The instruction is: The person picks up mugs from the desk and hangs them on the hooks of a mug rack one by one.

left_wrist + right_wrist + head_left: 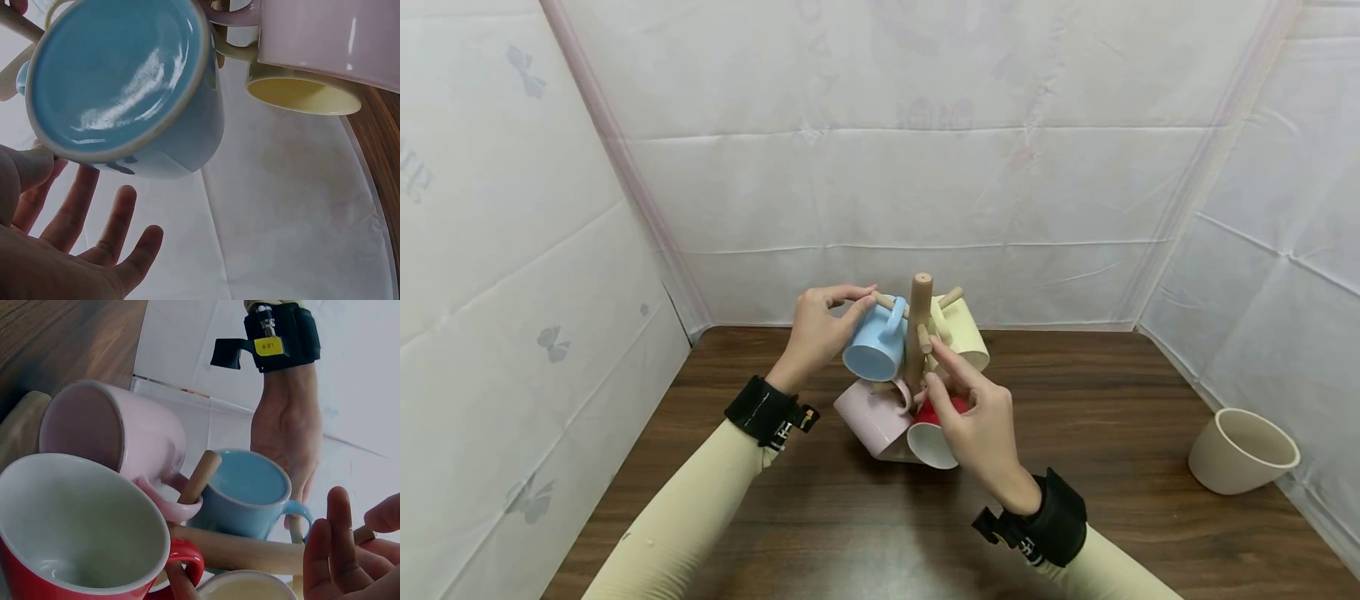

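A wooden mug stand (922, 292) holds several mugs by their handles. My left hand (820, 329) pinches the end of the upper left wooden peg, on which a light blue mug (874, 350) hangs, its base toward the left wrist camera. The index finger of my right hand (981, 417) touches the tip of the front peg (924, 338); the thumb is held apart below it. A pale yellow mug (966, 333) hangs at upper right. Lower down are a pink mug (872, 417) and a red mug (81, 525) with a white inside, partly hidden by my right hand in the head view.
A beige cup (1240, 454) stands at the right side of the dark wooden table (820, 533). White sheeting (910, 183) rises behind the table and on both sides. Black bands with small cameras are strapped to both wrists.
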Available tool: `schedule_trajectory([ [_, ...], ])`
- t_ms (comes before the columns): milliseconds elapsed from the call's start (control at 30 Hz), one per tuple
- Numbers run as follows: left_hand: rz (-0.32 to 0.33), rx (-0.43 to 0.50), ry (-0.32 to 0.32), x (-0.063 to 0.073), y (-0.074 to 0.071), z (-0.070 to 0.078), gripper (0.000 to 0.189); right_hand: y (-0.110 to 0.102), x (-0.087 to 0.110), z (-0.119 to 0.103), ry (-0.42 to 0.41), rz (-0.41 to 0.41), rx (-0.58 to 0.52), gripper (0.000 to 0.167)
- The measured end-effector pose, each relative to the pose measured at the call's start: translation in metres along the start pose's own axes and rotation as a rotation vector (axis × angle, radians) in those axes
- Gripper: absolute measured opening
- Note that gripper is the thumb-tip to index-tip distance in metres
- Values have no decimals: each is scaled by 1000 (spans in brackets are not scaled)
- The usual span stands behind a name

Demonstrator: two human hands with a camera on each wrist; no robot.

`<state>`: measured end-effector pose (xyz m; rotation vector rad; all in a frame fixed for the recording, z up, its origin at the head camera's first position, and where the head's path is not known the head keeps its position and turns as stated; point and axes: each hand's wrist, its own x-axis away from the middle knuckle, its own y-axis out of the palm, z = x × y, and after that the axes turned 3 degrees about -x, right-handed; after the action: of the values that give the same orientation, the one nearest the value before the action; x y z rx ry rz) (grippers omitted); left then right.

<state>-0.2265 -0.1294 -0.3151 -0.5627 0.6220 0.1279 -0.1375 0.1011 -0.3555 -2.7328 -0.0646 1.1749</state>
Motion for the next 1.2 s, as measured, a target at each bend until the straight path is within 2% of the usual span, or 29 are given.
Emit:
schedule_trajectory([
  [200, 13, -3, 29, 2, 4, 1, 20, -2, 4, 0, 10, -14, 12, 46],
  [400, 7, -21, 60, 9, 10, 1, 25, -18, 10, 6, 26, -86, 11, 50],
  [567, -18, -46, 98, 17, 9, 0, 30, -31, 11, 19, -89, -82, 18, 53],
  [733, -26, -101, 166, 28, 6, -6, 32, -43, 14, 33, -213, -40, 89, 56],
  [833, -18, -116, 210, 33, 5, -9, 32, -51, 15, 35, -237, -32, 125, 56],
  [967, 2, -136, 249, 38, 3, -13, 33, -61, 14, 26, -253, -12, 158, 56],
  [1067, 28, -168, 252, 43, -1, -18, 34, -70, 12, 24, -268, 21, 200, 57],
  [1200, 58, -226, 225, 51, -9, -24, 36, -87, 14, 45, -269, 39, 272, 60],
])
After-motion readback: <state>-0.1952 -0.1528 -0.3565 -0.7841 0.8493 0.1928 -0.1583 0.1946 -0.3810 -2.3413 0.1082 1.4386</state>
